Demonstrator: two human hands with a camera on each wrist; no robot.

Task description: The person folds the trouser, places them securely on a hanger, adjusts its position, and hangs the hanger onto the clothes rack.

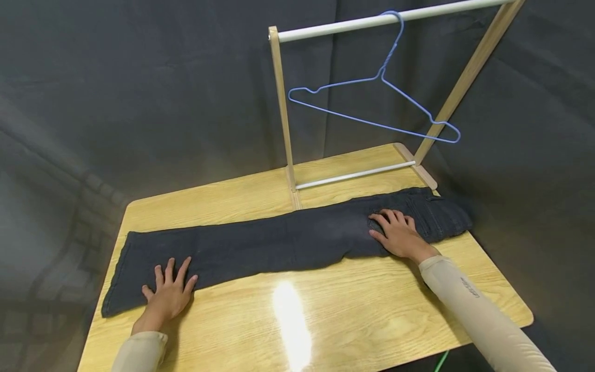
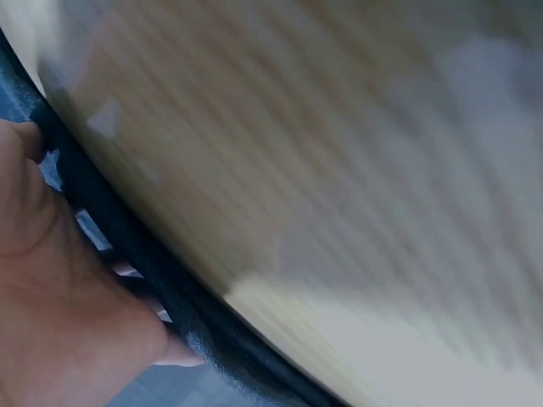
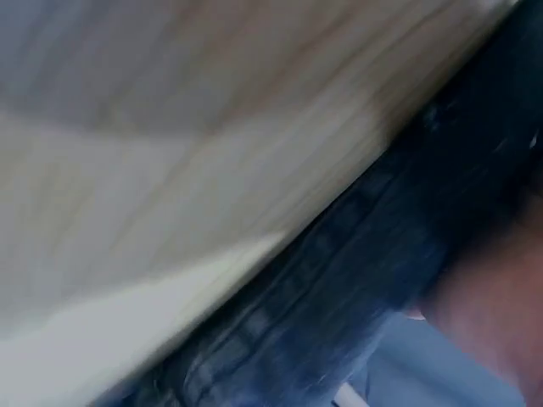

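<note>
Dark jeans [image 1: 260, 245], folded lengthwise, lie flat across the wooden table, leg ends to the left and waist at the right. My left hand [image 1: 168, 292] rests on the leg part near the hem, fingers spread and straight. On the upper part near the pocket lies my right hand [image 1: 398, 235], fingers spread over the cloth. The left wrist view has my left hand [image 2: 68, 280] against the edge of the jeans [image 2: 170, 271]. In the right wrist view, the right hand [image 3: 496, 297] is blurred beside a seam of the jeans [image 3: 314, 288].
A rack with wooden posts and a white top rail [image 1: 344, 27] stands at the back right of the table [image 1: 353, 305]. From its rail hangs a blue wire hanger [image 1: 362, 121]. Dark cloth [image 1: 162, 103] surrounds the table. A green cord [image 1: 441, 360] shows below the front edge.
</note>
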